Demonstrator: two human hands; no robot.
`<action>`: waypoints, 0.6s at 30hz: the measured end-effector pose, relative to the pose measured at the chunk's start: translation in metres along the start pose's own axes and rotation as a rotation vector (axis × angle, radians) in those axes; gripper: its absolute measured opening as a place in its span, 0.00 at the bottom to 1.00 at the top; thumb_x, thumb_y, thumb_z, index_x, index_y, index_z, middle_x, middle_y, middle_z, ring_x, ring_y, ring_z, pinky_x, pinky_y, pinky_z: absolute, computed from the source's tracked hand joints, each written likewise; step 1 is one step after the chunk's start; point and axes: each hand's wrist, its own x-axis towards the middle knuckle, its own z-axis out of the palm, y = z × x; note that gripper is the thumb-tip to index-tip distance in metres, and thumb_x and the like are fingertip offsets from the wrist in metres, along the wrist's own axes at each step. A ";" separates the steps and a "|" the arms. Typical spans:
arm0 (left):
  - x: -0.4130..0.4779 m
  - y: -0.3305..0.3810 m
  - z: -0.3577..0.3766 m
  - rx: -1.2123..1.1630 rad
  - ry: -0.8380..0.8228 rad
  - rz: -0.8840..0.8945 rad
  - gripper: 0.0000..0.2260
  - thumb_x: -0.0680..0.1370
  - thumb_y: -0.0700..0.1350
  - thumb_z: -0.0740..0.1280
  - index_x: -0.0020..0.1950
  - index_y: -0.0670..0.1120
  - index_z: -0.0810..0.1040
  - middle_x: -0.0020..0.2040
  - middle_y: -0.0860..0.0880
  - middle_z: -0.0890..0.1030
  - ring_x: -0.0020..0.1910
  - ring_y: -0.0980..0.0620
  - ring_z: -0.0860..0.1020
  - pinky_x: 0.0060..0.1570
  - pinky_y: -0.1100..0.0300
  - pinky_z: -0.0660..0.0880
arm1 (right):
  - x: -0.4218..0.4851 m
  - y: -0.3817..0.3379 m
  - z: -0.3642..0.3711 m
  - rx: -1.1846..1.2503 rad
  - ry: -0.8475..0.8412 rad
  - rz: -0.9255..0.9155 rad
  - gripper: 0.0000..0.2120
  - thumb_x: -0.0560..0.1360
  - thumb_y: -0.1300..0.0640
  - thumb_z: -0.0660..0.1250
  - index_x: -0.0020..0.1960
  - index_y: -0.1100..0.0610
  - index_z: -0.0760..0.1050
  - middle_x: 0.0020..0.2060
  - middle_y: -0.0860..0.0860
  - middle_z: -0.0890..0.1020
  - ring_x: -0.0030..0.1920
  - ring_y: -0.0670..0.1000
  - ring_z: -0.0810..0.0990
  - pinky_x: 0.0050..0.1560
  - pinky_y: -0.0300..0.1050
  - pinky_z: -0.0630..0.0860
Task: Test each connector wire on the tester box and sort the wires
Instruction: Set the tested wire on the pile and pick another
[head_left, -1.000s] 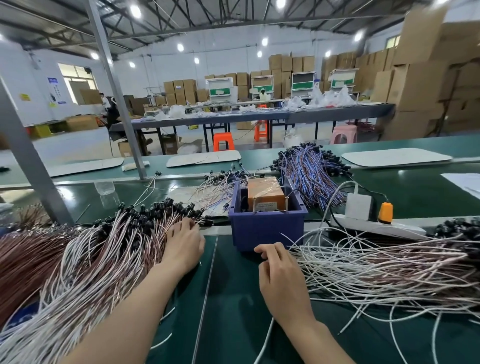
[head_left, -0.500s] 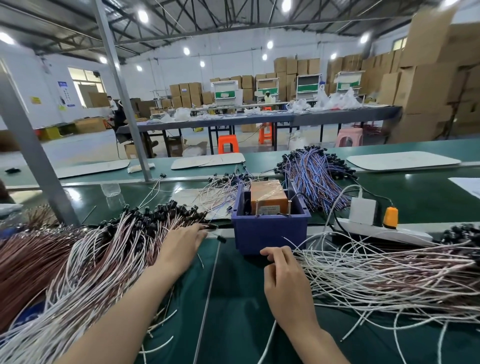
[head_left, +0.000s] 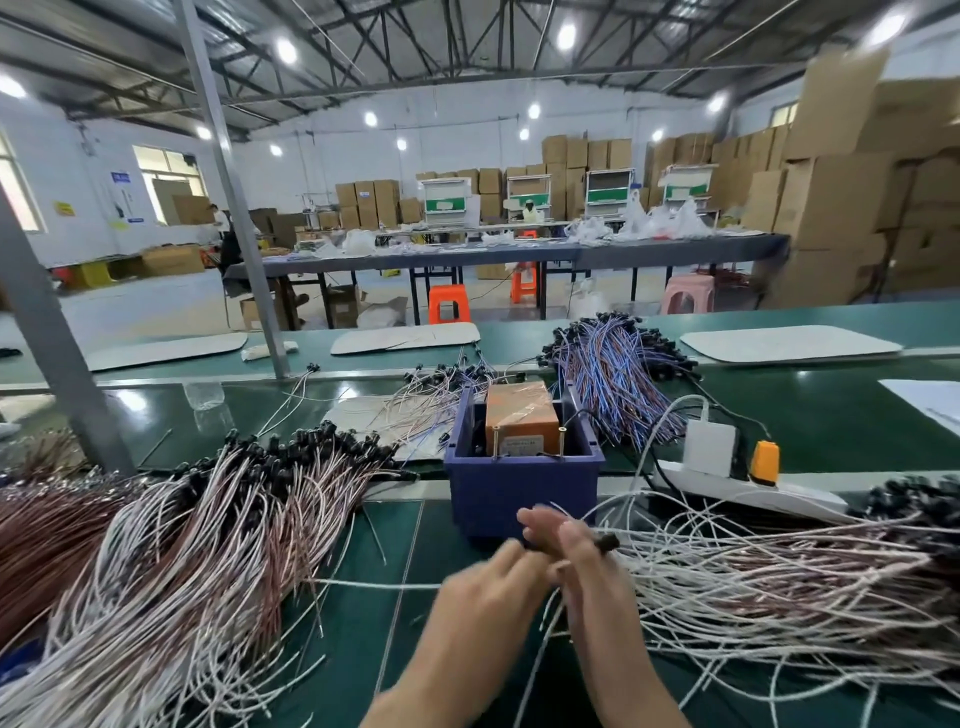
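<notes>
Both grips meet just in front of the tester box, the orange unit sitting inside its blue bin on the desk. My right grip has its fingers curled round one connector wire, and the black plug pokes out on the side away from the other hand. The left grip reaches in to the same spot, but motion blur hides its fingertips, so I cannot tell whether it is pinching the strand or only touching it.

A pinkish-white heap lies left of the box, a white heap right of it and a blue bundle behind it.

I read this as the pick-up step: one wire singled out and not yet on the tester. Next I would lift it over the bin's near wall and bring its ends to the two upright posts at the box's near edge. That needs the loose tail kept clear of the right-hand heap.
</notes>
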 end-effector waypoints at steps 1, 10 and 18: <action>-0.002 0.000 0.008 0.040 -0.049 0.006 0.10 0.81 0.51 0.60 0.55 0.52 0.81 0.45 0.54 0.80 0.34 0.53 0.80 0.33 0.58 0.78 | 0.002 -0.005 -0.005 0.071 0.027 0.052 0.18 0.72 0.39 0.69 0.41 0.53 0.85 0.50 0.50 0.87 0.55 0.49 0.85 0.57 0.49 0.75; -0.008 -0.013 -0.009 -0.070 0.110 -0.101 0.16 0.83 0.55 0.57 0.51 0.50 0.82 0.44 0.58 0.82 0.35 0.55 0.80 0.32 0.60 0.76 | 0.010 -0.018 -0.015 0.637 0.201 0.175 0.20 0.76 0.44 0.66 0.32 0.55 0.79 0.26 0.51 0.71 0.25 0.49 0.70 0.34 0.43 0.73; -0.007 0.000 -0.001 0.064 0.085 0.030 0.12 0.81 0.53 0.61 0.44 0.53 0.82 0.35 0.57 0.81 0.30 0.57 0.76 0.25 0.65 0.70 | 0.008 -0.020 -0.005 0.771 0.127 0.216 0.14 0.74 0.46 0.68 0.35 0.53 0.76 0.22 0.46 0.60 0.22 0.45 0.56 0.25 0.41 0.65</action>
